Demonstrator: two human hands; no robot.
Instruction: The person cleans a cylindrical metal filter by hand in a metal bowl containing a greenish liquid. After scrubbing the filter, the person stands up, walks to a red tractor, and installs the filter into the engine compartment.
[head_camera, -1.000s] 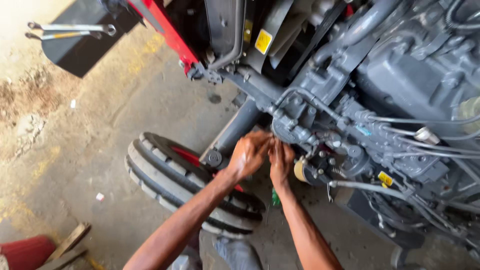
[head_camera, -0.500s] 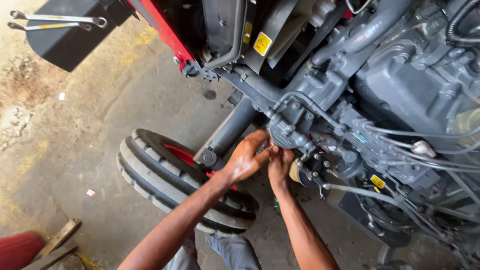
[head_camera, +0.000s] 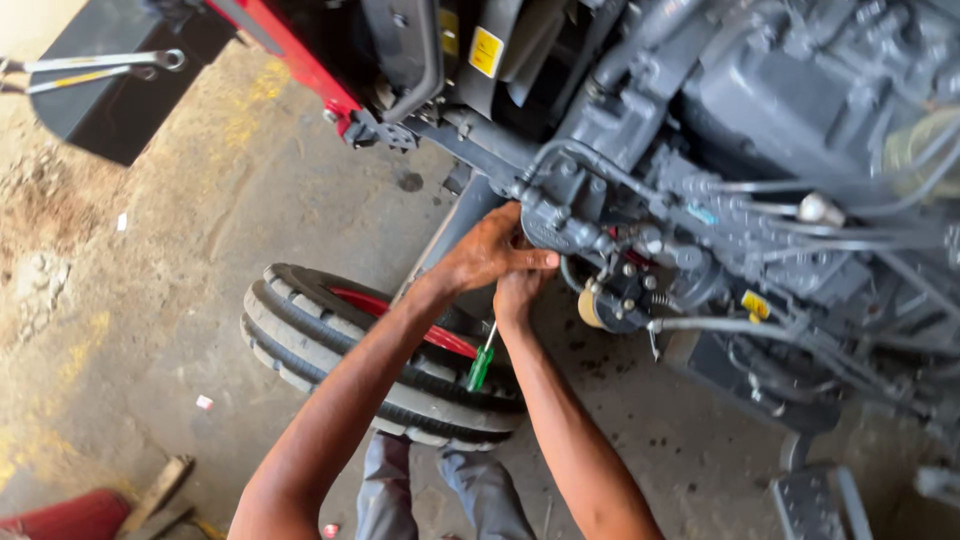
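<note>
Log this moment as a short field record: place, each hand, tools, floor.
place: grey engine of a red-framed vehicle, seen from above
left hand: left hand pressed on a pump body at the engine's side
right hand: right hand just under the left, fingers hidden against the same part
tools: screwdriver, green handle, below the hands; whether a hand holds it is unclear; spanners on a black panel
floor: ribbed tyre lying on concrete

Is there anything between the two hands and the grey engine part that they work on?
Nothing visible stands between them. The left hand lies on the grey engine part, and the right hand is just under it, close against the same part. A green-handled screwdriver hangs below the right hand, over the tyre.
</note>
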